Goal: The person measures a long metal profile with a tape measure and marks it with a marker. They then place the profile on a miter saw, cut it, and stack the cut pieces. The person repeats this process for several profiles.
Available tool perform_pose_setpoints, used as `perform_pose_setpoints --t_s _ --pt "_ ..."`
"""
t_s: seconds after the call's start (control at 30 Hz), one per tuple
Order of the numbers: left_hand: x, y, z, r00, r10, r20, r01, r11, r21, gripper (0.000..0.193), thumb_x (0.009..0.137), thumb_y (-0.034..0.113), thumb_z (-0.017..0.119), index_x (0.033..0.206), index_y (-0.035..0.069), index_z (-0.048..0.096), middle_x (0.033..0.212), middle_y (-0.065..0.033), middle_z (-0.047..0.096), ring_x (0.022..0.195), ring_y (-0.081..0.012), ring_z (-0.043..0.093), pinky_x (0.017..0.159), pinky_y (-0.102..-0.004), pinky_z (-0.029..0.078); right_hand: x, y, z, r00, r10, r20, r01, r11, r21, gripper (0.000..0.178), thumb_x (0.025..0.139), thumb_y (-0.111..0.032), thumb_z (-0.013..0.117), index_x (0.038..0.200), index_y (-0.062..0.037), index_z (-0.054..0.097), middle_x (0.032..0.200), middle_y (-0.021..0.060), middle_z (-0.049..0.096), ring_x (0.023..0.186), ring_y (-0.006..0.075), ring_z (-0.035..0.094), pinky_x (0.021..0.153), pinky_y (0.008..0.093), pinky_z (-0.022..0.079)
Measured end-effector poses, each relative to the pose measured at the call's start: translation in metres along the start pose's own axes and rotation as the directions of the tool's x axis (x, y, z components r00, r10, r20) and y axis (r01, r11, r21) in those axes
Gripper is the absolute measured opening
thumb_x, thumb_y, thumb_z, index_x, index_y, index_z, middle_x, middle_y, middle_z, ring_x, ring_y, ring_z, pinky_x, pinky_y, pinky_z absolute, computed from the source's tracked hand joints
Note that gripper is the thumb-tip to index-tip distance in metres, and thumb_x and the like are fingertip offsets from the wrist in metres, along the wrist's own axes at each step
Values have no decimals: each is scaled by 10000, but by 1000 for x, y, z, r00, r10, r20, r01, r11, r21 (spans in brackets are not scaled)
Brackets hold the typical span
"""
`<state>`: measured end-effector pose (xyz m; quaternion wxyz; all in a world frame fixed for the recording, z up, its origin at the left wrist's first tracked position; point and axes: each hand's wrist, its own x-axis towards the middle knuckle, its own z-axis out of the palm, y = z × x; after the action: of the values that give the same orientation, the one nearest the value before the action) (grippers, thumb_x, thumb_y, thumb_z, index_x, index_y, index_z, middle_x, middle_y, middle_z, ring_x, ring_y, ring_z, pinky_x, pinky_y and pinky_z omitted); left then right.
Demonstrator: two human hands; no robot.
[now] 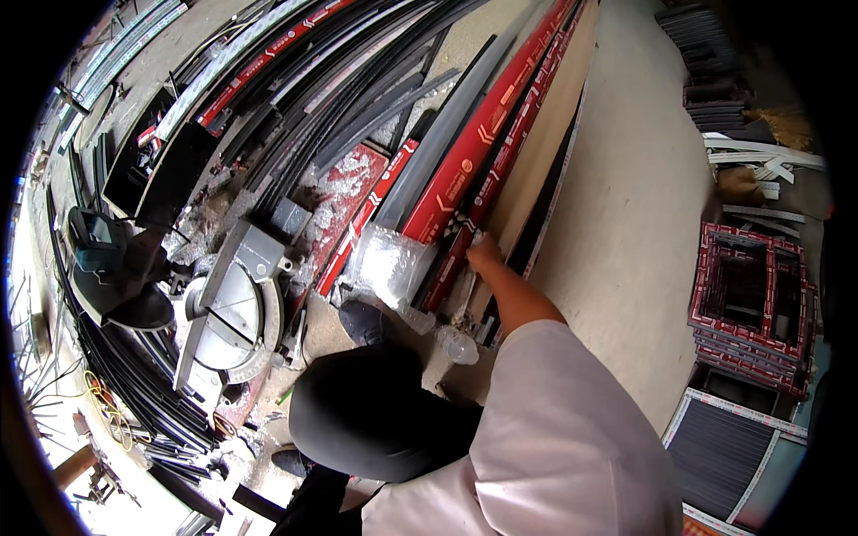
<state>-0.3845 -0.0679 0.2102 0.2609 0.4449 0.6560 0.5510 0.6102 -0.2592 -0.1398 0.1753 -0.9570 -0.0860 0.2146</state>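
My right hand (483, 254) reaches forward with its fingers curled at the near end of a narrow red-wrapped profile (483, 198). What the fingers hold, if anything, is too small to make out. Just left of that lies a wider red-wrapped profile (456, 183). Clear plastic wrap (390, 266) covers part of the bundle's near end. On the hand's other side runs a long tan board (539, 129). A clear plastic cup-like piece (458, 347) lies on the floor closer to me. My left hand does not show.
A miter saw (234, 326) stands on the left, with several dark strips (344, 103) beyond it. Red-and-black frames (751, 299) are stacked at right, near a louvered panel (724, 451). My bent knee (375, 415) is close to the bundle's near end.
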Motion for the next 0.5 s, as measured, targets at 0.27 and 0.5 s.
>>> perform_pose_setpoints --t_s 0.27,0.5 --pt "4 -3 -11 767 534 355 -629 735 253 359 963 329 694 979 -6 564 841 -135 614 648 -244 595 530 -356 537 -25 -29 -77 981 97 166 -185 712 678 315 910 -202 711 1152 1 699 972 123 734 810 226 732 602 358 584" --pt "52 -8 -25 937 -342 -67 327 930 -170 357 934 283 706 1201 78 589 1086 -167 668 820 -373 703 665 -561 612 -44 -7 -167 997 47 -63 35 450 892 238 930 -185 675 1071 1 717 947 61 723 787 168 682 674 331 541"
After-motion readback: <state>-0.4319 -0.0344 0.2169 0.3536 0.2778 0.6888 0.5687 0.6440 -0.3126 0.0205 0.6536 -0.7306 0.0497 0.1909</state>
